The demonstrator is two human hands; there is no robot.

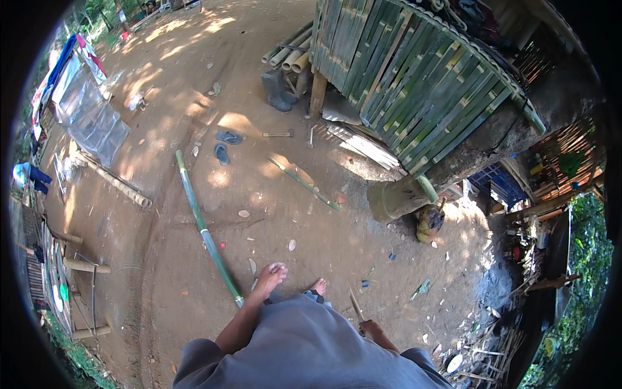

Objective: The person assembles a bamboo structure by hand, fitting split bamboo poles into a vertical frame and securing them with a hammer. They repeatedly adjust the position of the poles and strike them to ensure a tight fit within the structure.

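My left hand (269,280) is held out in front of my body, its fingers apart and nothing visible in them. Just left of it, a long green bamboo pole (206,235) lies on the dirt, its near end passing beside my forearm. At my right side, my right hand (370,329) is closed round the handle of a machete (356,303), whose narrow blade points forward. One bare foot (319,286) shows between the hands. Farther ahead, a thin green bamboo strip (303,184) lies on the ground.
A green bamboo-slat panel (414,84) stands at the far right above a thick log (414,194). A coconut (429,223) sits by the log. Sandals (221,154), a hammer (278,134) and rubber boots (277,91) are ahead. A bamboo pole (116,181) lies left.
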